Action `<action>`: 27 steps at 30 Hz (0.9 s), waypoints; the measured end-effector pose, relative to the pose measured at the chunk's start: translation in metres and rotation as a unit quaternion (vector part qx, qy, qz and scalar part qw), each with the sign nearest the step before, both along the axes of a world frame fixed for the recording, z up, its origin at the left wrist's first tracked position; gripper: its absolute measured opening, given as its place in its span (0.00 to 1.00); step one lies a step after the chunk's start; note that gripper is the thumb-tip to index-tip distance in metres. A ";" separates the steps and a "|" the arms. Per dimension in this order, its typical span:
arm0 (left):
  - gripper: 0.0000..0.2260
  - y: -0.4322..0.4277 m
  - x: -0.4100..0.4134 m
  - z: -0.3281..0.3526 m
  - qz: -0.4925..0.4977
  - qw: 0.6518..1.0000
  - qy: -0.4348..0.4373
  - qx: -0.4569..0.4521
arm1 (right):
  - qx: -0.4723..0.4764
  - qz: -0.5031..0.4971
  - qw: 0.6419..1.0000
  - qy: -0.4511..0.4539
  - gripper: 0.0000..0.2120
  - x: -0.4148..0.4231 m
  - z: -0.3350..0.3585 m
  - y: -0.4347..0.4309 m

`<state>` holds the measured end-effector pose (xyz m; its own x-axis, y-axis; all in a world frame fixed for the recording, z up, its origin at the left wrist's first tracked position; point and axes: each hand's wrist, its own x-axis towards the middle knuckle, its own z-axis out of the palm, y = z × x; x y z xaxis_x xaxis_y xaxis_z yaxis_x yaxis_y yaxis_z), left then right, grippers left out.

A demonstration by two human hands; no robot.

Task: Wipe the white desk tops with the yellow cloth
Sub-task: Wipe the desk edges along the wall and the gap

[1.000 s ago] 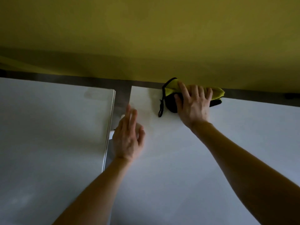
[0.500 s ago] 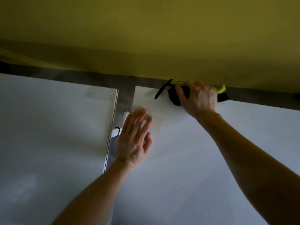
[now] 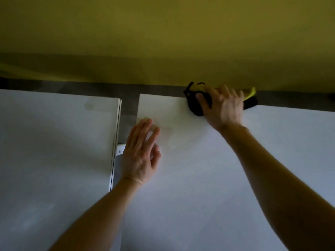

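The yellow cloth [image 3: 251,92], with black backing and a black loop, lies bunched at the far edge of the right white desk top [image 3: 208,187], against the wall. My right hand [image 3: 224,107] covers it and grips it, thumb on the black part, fingers curled over the top. The hand is blurred with motion. My left hand [image 3: 140,153] rests flat on the same desk top near its left edge, fingers straight and holding nothing. The left white desk top [image 3: 54,145] lies beside it.
A narrow dark gap [image 3: 129,109] separates the two desk tops, with a white bracket [image 3: 120,151] showing in it. A yellow-green wall [image 3: 163,42] rises right behind the desks, with a dark strip along its foot.
My right hand slid the cloth back to the desk's far edge and rightwards along the wall. The left hand settled flat on the right desk top, a little further forward.
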<state>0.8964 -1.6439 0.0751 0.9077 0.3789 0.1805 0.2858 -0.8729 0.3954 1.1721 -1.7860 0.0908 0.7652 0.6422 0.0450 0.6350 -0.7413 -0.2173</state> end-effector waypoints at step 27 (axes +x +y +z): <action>0.23 0.002 0.001 -0.005 -0.013 0.999 -0.010 0.047 | -0.014 0.155 0.979 0.134 0.27 -0.057 0.012 0.136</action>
